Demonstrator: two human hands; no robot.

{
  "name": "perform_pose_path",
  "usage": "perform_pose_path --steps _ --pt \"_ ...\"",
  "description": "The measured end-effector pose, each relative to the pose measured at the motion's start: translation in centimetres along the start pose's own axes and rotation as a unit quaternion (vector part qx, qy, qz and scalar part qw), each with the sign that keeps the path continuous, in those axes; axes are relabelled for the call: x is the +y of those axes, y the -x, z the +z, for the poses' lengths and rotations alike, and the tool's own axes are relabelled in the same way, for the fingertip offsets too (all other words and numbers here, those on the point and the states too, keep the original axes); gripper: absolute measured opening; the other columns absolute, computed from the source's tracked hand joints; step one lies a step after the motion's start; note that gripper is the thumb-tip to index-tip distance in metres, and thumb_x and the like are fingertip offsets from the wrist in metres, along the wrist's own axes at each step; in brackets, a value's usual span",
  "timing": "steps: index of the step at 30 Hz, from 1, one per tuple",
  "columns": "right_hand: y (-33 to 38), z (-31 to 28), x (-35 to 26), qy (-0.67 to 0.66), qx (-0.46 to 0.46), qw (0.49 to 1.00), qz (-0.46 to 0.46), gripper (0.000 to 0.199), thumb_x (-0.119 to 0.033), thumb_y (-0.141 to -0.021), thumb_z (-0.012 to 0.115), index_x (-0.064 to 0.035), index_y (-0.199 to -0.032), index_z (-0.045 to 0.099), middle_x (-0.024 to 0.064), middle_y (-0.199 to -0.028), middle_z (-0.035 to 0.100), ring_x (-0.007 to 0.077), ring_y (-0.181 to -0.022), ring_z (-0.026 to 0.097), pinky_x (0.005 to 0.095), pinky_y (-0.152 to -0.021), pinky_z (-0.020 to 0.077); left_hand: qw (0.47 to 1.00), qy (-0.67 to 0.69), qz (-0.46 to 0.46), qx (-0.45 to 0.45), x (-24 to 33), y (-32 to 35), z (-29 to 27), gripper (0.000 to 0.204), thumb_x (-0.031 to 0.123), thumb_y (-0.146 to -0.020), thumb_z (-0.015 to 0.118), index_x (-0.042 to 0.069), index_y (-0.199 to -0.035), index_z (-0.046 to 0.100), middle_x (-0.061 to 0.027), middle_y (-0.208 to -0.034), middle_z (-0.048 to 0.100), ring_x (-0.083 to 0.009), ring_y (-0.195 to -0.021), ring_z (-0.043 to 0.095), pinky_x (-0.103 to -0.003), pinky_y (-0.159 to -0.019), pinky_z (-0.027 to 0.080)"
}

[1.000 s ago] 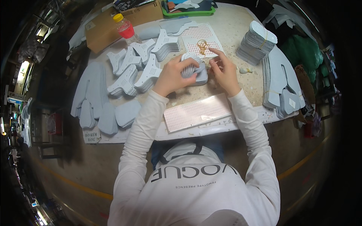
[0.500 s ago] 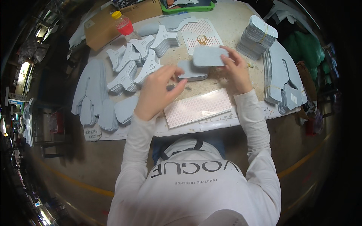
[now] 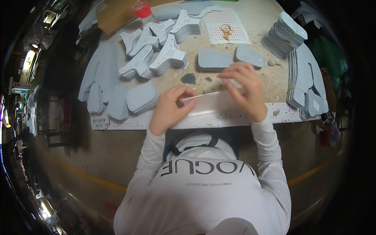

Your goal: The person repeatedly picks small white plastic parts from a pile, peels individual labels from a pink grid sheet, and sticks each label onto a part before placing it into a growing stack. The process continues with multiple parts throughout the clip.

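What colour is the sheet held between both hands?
White with a fine dot grid, sheet, head view.

A pale, worn surface [image 3: 250,23] carries the lot. Stacks of grey T-shaped cutouts [image 3: 156,47] sit at the back left, long grey pieces [image 3: 98,74] and rounded grey stacks [image 3: 141,96] along the left edge. Two grey oval pads [image 3: 229,58] lie mid-surface, a perforated white sheet [image 3: 226,26] behind them, bundled grey stacks [image 3: 284,35] at right, and a white grid sheet [image 3: 213,105] on the near edge.

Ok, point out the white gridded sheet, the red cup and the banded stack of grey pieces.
white gridded sheet [image 3: 213,102]: head view, middle.
red cup [image 3: 141,8]: head view, body.
banded stack of grey pieces [image 3: 288,33]: head view, top piece.
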State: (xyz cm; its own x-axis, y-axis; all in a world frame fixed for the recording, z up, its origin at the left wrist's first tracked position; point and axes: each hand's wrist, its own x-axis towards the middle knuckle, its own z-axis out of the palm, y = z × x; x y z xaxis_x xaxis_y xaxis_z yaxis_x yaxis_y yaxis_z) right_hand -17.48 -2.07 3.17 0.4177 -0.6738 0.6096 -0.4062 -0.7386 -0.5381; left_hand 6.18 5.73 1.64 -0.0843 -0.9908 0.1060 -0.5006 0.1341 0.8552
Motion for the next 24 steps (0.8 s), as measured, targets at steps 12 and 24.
perform_pose_path --steps 12,24 --pt "0.4 2.1 -3.0 -0.031 0.008 0.999 -0.033 0.018 -0.010 -0.076 0.077 -0.0107 -0.093 0.073 0.0024 -0.090 0.068 0.0219 -0.092 0.063 0.0377 -0.087 0.0435 0.963 0.250 -0.062 0.085 1.8 0.9 0.5 0.013 0.007 -0.090 0.072 -0.004 -0.097 0.069 -0.0061 -0.088 0.071 -0.0072 -0.079 0.065 -0.022 -0.067 0.053" --pt "1.1 3.0 -3.7 -0.085 0.064 0.994 -0.017 0.024 -0.003 -0.071 0.079 -0.0066 -0.093 0.071 0.0032 -0.092 0.069 0.0251 -0.092 0.065 0.0359 -0.078 0.0489 0.960 0.264 -0.068 0.062 1.5 0.7 0.8 0.011 0.005 -0.090 0.071 -0.003 -0.097 0.068 -0.0057 -0.088 0.071 -0.0058 -0.077 0.065 -0.021 -0.067 0.053"
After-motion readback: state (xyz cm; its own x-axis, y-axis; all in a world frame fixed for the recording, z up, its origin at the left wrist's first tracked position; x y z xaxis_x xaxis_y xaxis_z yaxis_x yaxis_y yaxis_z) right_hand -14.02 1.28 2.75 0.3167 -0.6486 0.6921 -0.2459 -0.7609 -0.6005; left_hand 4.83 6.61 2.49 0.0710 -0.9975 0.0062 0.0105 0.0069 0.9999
